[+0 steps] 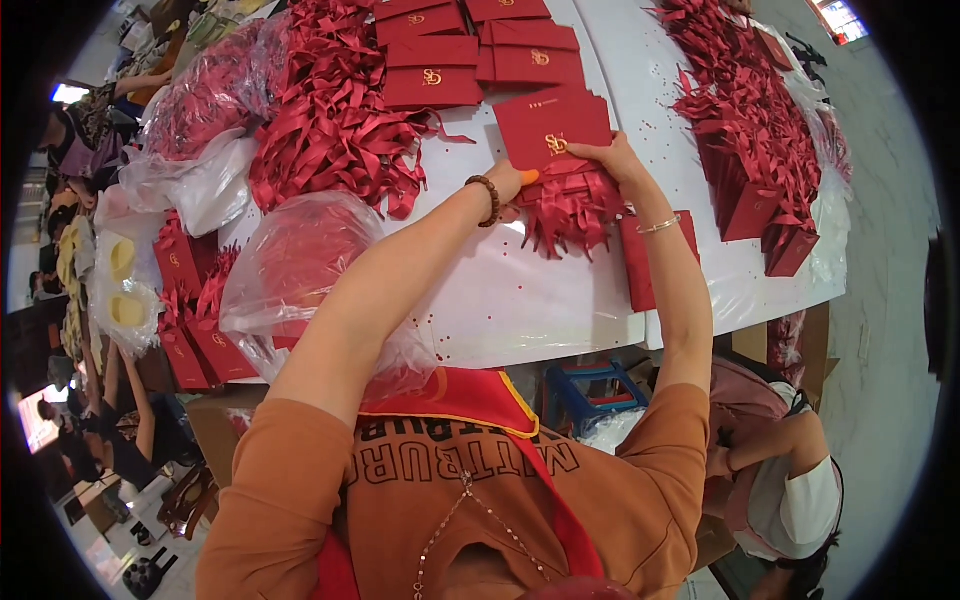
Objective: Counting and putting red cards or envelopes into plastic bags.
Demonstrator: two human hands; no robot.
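Note:
Both my hands grip a stack of red paper bags (545,120) with gold printing, held over the white table. Red ribbon handles (568,215) hang from its near end. My left hand (510,185) closes on the stack's near left corner, with an orange cover on one digit and a brown bead bracelet at the wrist. At the right edge, my right hand (612,163) has its thumb across the top bag and its other fingers mostly hidden. Close to my right forearm, another red bag (655,262) lies on the table.
Flat red bags (432,75) lie in piles beyond my hands. A heap of red ribbons (345,120) and clear plastic bags (305,255) are at left. Standing ribboned bags (745,180) line the right side. A blue stool (595,390) is below the table edge (540,350); another person (770,465) sits at right.

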